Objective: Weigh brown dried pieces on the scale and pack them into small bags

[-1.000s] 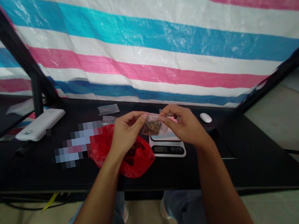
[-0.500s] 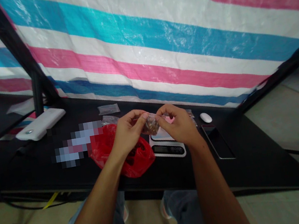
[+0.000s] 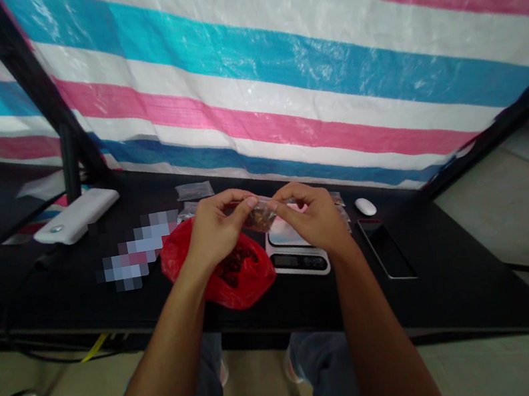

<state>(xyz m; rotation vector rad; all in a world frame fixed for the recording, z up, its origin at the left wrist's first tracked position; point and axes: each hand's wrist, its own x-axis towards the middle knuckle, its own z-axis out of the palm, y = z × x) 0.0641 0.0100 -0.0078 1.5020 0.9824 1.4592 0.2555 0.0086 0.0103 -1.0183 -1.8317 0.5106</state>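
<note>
My left hand (image 3: 218,229) and my right hand (image 3: 311,218) pinch a small clear plastic bag (image 3: 260,217) between their fingertips, holding it in the air. Brown pieces fill the bag and are partly hidden by my fingers. Below my left hand lies a red plastic bag (image 3: 254,282) with dark contents. Under my right hand stands a white digital kitchen scale (image 3: 298,261), its platform partly covered by my hand.
On the black table lie a white power bank (image 3: 77,216), a white computer mouse (image 3: 365,207), a black phone (image 3: 385,249), and small clear bags (image 3: 194,191). A pixelated patch (image 3: 136,250) hides something. A striped tarpaulin (image 3: 245,79) hangs behind the table.
My hands have moved closer together, and the bag now sits tighter between my fingertips, looking flatter and more twisted. The view has shifted slightly.
</note>
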